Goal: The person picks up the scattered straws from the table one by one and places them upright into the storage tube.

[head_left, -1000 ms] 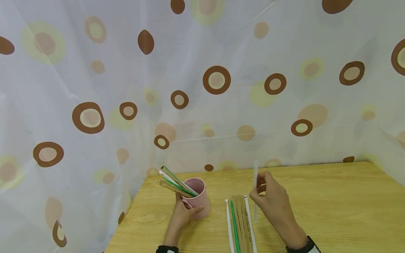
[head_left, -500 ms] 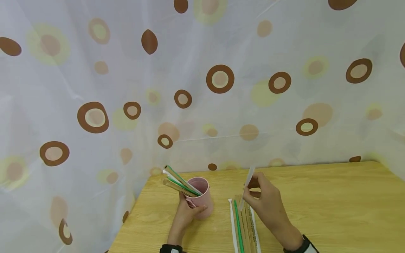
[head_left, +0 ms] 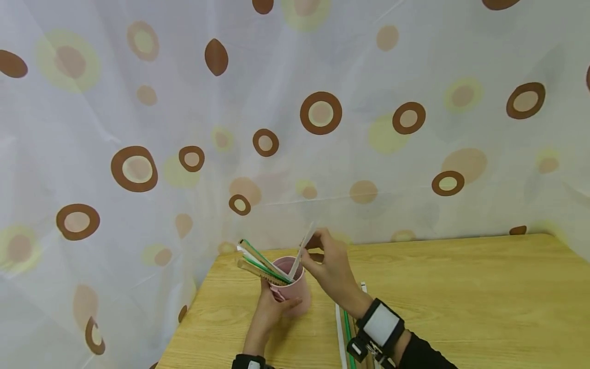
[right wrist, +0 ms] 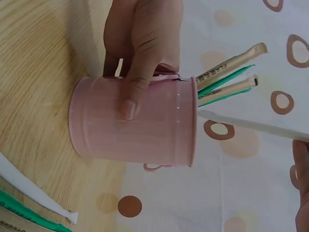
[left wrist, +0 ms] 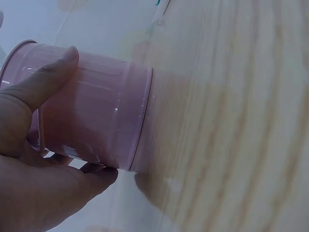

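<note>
A small pink metal bucket [head_left: 302, 300] with a side handle stands on the table. My left hand [head_left: 269, 313] grips it, thumb across the front and fingers round the other side, as the left wrist view [left wrist: 91, 106] bucket also shows. Brown, green and white wrapped straws [head_left: 259, 265] lean out of its mouth to the left. Between thumb and forefinger my right hand [head_left: 331, 266] pinches a white wrapped straw [head_left: 302, 248], tilted, its lower end at the bucket's mouth. In the right wrist view that white straw [right wrist: 256, 126] has its tip right at the rim.
A row of white, green and brown wrapped straws [head_left: 338, 333] lies on the wooden table [head_left: 461, 302], partly hidden under my right forearm. Behind the table hangs a white curtain [head_left: 276, 61] with brown and yellow circles.
My right hand has moved left with the white straw, from above the row on the table to the bucket's mouth, and the straw has tilted. The left hand keeps its grip on the bucket.
</note>
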The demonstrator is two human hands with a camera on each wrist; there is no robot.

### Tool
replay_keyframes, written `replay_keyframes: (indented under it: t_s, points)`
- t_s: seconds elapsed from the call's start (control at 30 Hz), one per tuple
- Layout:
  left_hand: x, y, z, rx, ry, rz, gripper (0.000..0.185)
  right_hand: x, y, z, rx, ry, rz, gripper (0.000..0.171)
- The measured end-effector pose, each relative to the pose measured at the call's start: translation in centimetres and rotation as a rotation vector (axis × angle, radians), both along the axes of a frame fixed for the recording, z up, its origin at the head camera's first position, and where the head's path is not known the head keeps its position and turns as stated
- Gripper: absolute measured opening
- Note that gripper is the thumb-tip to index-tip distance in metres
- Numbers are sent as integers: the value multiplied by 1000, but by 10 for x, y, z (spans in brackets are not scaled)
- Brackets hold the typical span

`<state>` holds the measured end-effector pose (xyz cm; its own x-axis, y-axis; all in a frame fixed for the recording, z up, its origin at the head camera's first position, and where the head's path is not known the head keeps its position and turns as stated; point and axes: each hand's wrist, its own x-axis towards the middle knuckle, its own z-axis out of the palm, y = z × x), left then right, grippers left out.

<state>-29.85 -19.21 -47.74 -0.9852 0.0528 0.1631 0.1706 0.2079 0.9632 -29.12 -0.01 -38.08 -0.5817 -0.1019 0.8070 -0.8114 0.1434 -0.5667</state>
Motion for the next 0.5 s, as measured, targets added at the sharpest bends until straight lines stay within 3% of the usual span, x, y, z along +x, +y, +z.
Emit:
replay_keyframes:
  t_s: [0.1,0.4,0.5]
  points:
    - [0,-1,1,15,-6,-22,103,-9,-12,-2,88,-12,-3,26]
    - [2,-4,0,45,-3,-98,102,-20,-40,-21,428,174,15,25]
    - [3,-4,0,24,-7,-110,98,-20,-44,-27,533,155,-13,25]
